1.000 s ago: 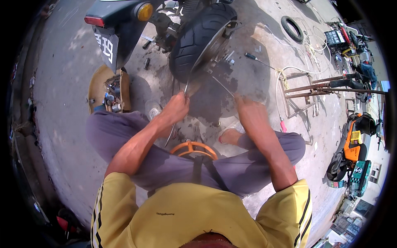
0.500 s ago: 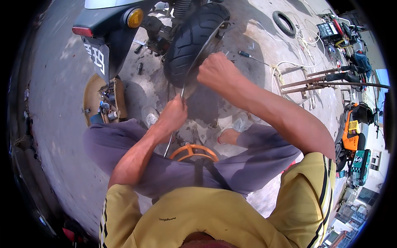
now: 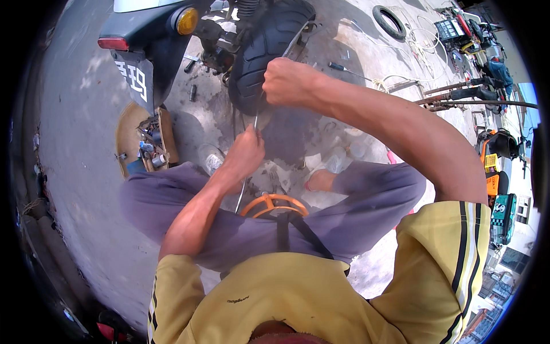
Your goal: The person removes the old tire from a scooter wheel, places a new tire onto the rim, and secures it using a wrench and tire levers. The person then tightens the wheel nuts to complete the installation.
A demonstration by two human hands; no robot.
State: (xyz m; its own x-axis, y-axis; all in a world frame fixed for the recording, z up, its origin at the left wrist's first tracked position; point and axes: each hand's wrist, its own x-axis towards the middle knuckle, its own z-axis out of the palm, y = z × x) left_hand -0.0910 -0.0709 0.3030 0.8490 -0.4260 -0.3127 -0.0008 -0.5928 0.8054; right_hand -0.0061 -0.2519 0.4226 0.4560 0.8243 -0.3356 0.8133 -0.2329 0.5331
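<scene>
A black motorcycle tyre (image 3: 258, 69) stands in front of me, at the rear of the scooter (image 3: 152, 43). My left hand (image 3: 246, 153) is closed round a long thin metal tyre lever (image 3: 241, 195). Its upper end reaches the tyre's lower edge, while the lower end passes down beside my left leg. Against the right side of the tyre, my right hand (image 3: 285, 82) makes a fist; whatever it grips is hidden by the fingers. A bright metal edge shows just above that fist, along the tyre's side.
A tan curved container (image 3: 133, 123) of tools sits at left. Beneath me is an orange round frame (image 3: 275, 198). A screwdriver (image 3: 338, 67), a loose tyre (image 3: 389, 23), a pale hose (image 3: 438, 71) and long metal bars (image 3: 458, 92) lie at right. A dark socket-like piece (image 3: 193, 93) is on the ground.
My right fist has moved up and slightly left along the tyre's side, with the elbow swung outward. My left hand has shifted slightly right and still grips the lever.
</scene>
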